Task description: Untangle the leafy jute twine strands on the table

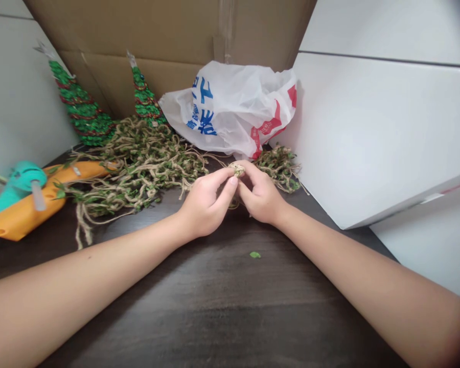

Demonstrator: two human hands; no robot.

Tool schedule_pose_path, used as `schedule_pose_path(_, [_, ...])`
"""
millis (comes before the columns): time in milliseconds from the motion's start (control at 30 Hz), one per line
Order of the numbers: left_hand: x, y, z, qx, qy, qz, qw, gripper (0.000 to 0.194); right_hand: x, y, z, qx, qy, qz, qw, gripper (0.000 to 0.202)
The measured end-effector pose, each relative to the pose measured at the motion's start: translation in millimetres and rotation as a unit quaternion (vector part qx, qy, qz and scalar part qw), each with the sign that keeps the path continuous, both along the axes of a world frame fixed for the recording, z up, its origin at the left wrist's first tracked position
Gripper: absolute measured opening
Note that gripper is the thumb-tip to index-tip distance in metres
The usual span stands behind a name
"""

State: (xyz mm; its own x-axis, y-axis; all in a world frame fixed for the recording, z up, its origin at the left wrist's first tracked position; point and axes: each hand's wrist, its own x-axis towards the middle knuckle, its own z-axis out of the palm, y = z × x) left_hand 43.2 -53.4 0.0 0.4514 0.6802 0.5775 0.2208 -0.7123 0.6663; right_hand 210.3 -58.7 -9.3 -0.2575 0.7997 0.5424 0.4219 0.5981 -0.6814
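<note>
Between my two hands is a small knotted piece of twine (236, 168), pale and braided, with bits of green. My left hand (210, 201) pinches it from the left with thumb and forefinger. From the right, my right hand (261, 194) grips the same piece, its fingers curled round the far side and partly hidden. A large heap of knotted twine with green leaves (145, 163) lies to the left of my hands. Just beyond my right hand lies a smaller bunch of leafy twine (279, 166). One loose green leaf (255, 254) rests on the dark table (230, 312).
A white plastic bag (233, 110) sits behind my hands. Two green tinsel trees (85, 110) stand at the back left, near an orange and teal glue gun (34, 199). Cardboard (138, 25) rises behind, and a white box (368, 133) stands at right.
</note>
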Motion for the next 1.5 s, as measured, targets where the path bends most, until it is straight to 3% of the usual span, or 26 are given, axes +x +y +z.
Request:
schedule_pose_path(200, [-0.3, 1.4, -0.4, -0.012, -0.006, 0.009, 1.0, 0.026, -1.8, 1.4, -0.8, 0.013, 0.028, 0.002, 1.0, 0.005])
schedule_pose_path(533, [-1.5, -0.5, 1.6, 0.008, -0.002, 0.017, 1.0, 0.024, -2.0, 1.5, 1.9, 0.067, -0.035, -0.037, 0.996, 0.014])
schedule_pose_path(700, [-0.7, 0.4, 1.5, 0.022, 0.031, 0.026, 0.999, 0.032, -1.6, 2.9, -1.1, 0.053, -0.053, -0.005, 0.997, 0.014])
schedule_pose_path(867, [0.8, 1.3, 1.8, 0.035, 0.052, 0.027, 0.998, 0.027, -0.9, 2.2, -1.6, 0.044, -0.062, -0.011, 0.997, 0.016])
schedule_pose_path(1267, [2.2, 0.3, 1.9, 0.066, 0.098, 0.099, 0.988, 0.017, -1.3, 2.1, 1.6, 0.034, -0.062, -0.013, 0.997, 0.018])
schedule_pose_path(1500, [1.8, 0.6, 0.9, 0.078, 0.113, 0.103, 0.985, 0.017, 0.3, -0.7, 3.5, -0.035, -0.033, 0.0, 0.999, 0.022])
